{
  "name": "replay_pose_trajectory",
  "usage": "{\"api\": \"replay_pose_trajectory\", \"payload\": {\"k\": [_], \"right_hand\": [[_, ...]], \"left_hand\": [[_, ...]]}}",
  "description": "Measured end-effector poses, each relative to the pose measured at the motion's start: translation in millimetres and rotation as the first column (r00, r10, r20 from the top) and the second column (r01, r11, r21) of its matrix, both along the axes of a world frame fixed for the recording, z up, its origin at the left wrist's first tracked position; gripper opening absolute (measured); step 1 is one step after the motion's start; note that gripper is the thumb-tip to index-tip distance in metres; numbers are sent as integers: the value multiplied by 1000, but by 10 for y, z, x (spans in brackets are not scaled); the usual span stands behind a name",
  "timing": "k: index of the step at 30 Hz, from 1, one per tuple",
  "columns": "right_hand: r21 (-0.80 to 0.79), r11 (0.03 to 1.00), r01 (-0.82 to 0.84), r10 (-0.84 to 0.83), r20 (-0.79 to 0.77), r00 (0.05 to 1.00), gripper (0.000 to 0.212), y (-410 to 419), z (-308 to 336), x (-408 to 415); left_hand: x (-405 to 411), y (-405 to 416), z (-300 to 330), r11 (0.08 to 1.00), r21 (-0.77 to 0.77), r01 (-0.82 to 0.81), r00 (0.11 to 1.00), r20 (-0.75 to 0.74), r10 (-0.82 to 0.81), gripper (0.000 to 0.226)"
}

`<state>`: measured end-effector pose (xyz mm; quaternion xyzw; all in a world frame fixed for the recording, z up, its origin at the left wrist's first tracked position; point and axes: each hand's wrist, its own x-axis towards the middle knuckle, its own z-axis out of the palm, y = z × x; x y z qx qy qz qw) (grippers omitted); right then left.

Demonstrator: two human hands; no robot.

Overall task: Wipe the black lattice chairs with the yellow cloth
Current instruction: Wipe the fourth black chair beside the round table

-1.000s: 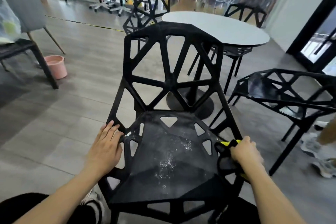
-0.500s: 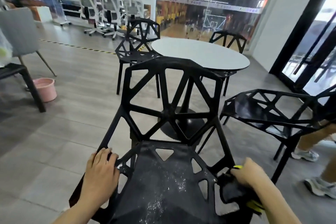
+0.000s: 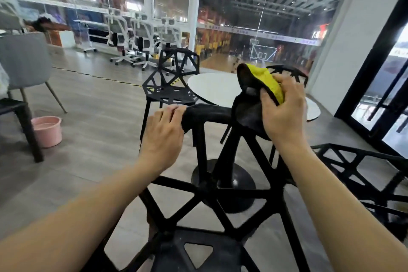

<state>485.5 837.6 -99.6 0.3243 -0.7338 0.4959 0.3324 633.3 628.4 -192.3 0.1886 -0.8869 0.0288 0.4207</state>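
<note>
Left hand [image 3: 162,137]: rests on the left end of the chair's top rail, fingers [image 3: 174,115] curled over the edge and pressed close together, gripping the rail.
Right hand [image 3: 283,112]: raised at the right end of the same rail, fingers bent round the cloth and pinching it in a bunch against the palm.
Cloth [image 3: 268,83]: yellow face up at the top, dark face hanging below; its lower fold drapes onto the rail's right corner.
Chair [image 3: 212,192]: black lattice, nearest the camera, backrest upright between the two arms, seat low in the frame.
Second chair [image 3: 170,90]: same black lattice, beyond the left hand, just beside the worktop.
Third chair [image 3: 362,172]: black lattice, at the right, partly cut off.
Worktop [image 3: 212,87]: round and white, behind the backrest, on a black pedestal.
Bucket [image 3: 47,131]: pink, on the floor at the left, near a dark leg.
Grey chair [image 3: 24,62]: far left, well apart from the lattice chairs.
</note>
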Motion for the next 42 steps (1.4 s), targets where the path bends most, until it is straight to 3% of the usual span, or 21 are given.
{"api": "replay_pose_trajectory", "payload": {"k": [2, 4, 6, 11, 19, 25, 32, 35, 39, 42], "right_hand": [[283, 958, 54, -14, -141, 990, 35, -237, -96, -202], [574, 797, 188, -42, -258, 965, 42, -409, -284, -387], [657, 726, 204, -32, -264, 964, 46, -495, -426, -544], [658, 734, 167, -11, -235, 972, 46, -734, -445, -718], [645, 728, 233, -1, -338, 941, 42, -1678, -495, 46], [607, 760, 232, 24, -382, 924, 39, -1535, -549, -31], [545, 760, 353, -319, -161, 934, 39, -502, -578, -796], [582, 707, 401, -370, -178, 912, 43, -612, -527, -775], [504, 808, 305, -233, -201, 951, 37, -976, -481, -463], [421, 873, 244, -158, -228, 961, 22, -1248, -440, -287]], "left_hand": [[-272, -194, 97, 996, 55, -74, 995, 65, 70, 41], [-394, -333, 66, 984, 67, -164, 978, 142, 154, 31], [-427, -410, -5, 983, 47, -177, 976, 133, 170, 31], [-428, -507, -69, 991, 21, -129, 991, 21, 128, 28], [-397, -452, -69, 971, 200, -132, 989, -41, 143, 18], [-393, -451, -108, 978, 179, -105, 987, -102, 124, 21], [-425, -434, -125, 980, 154, -127, 980, -134, 148, 24], [-410, -446, -124, 982, 145, -123, 982, -122, 141, 24], [-379, -432, -103, 988, 79, -134, 984, -111, 142, 19], [-391, -434, -99, 987, 70, -144, 985, -82, 150, 19]]}}
